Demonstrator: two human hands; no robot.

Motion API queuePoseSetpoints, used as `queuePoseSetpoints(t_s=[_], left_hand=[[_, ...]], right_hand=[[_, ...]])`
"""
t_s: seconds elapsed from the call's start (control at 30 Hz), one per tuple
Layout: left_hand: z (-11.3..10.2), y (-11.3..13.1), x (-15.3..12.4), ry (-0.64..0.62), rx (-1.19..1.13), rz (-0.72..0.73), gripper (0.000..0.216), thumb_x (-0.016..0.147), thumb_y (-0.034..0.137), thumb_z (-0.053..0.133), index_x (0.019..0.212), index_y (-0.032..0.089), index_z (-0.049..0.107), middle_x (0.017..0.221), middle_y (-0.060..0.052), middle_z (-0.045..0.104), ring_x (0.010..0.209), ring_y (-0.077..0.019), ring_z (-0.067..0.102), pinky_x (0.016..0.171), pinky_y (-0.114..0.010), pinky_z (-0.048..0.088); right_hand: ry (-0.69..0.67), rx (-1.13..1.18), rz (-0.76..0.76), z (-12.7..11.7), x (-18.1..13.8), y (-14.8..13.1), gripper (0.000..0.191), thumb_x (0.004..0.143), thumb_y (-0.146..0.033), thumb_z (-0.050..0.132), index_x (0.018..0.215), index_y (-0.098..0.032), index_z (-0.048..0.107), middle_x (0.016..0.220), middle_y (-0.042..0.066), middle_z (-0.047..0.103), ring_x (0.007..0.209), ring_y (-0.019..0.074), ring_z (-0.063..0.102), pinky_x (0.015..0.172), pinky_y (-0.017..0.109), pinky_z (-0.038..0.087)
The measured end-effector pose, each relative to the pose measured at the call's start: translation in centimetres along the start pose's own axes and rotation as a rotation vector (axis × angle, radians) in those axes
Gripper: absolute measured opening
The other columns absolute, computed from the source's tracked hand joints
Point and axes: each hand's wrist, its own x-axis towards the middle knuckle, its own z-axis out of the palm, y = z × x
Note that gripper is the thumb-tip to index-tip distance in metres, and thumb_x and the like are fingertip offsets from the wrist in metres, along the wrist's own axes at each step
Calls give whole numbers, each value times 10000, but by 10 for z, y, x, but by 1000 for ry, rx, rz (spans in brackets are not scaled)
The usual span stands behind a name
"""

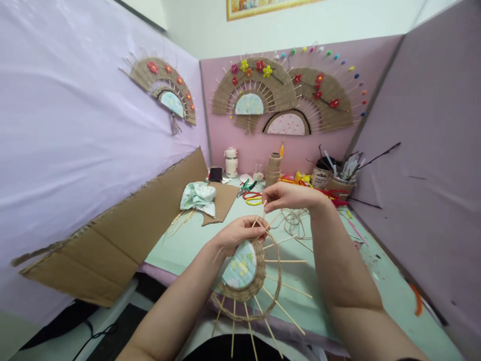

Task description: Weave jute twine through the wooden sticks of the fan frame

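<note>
**Two hands weaving cord around the spokes of a half-round piece**

We look down at the lower centre of the frame, where a woven piece (259,277) with a floral fabric middle (239,266) hangs over the near edge of a pale green tabletop (169,254). Thin wooden sticks (287,261) fan out from it, to the right and towards the bottom of the frame. Around its tight inner band runs a looser ring of cord (279,273), standing apart from the band and crossing the sticks.

Our left hand (244,231) grips the upper edge of the piece, thumb on top. Our right hand (280,196), just above, has its fingertips drawn together at the end of one stick; we cannot tell whether they pinch cord as well.

We judge the step in hand to be threading a new outer row between the sticks. The next move seems to call for a steady left grip, the sticks kept evenly spread, and even tension on the cord.

Loose twine (295,220) lies tangled right of the hands. Decorated fans (278,90) hang on the pink wall panel, upper centre.
</note>
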Motion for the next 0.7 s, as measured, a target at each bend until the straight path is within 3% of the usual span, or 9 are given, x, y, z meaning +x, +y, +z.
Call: queuePoseSetpoints(t_s=[0.2, 0.4, 0.7], left_hand=[[2, -3, 0, 82, 12, -18, 280, 638, 322, 749, 767, 121, 603, 629, -2, 570, 576, -69, 481, 559, -192, 313], [10, -10, 3, 67, 3, -81, 302, 610, 338, 764, 747, 116, 611, 620, -4, 570, 557, -70, 476, 552, -197, 307], [25, -5, 2, 54, 165, -75, 243, 662, 342, 720, 720, 123, 632, 650, -5, 578, 601, -78, 476, 598, -210, 316]], right_hand=[[67, -31, -23, -12, -21, -7, 238, 744, -401, 597, 706, -166, 603, 623, -8, 533, 550, 89, 427, 492, 218, 318], [175, -8, -67, -12, -26, -17, 225, 765, -384, 581, 774, -162, 617, 723, 16, 587, 649, 115, 499, 573, 232, 371], [-72, 54, -102, 6, 13, 8, 253, 762, -381, 602, 800, -131, 605, 681, -10, 537, 605, 85, 437, 536, 209, 333]])
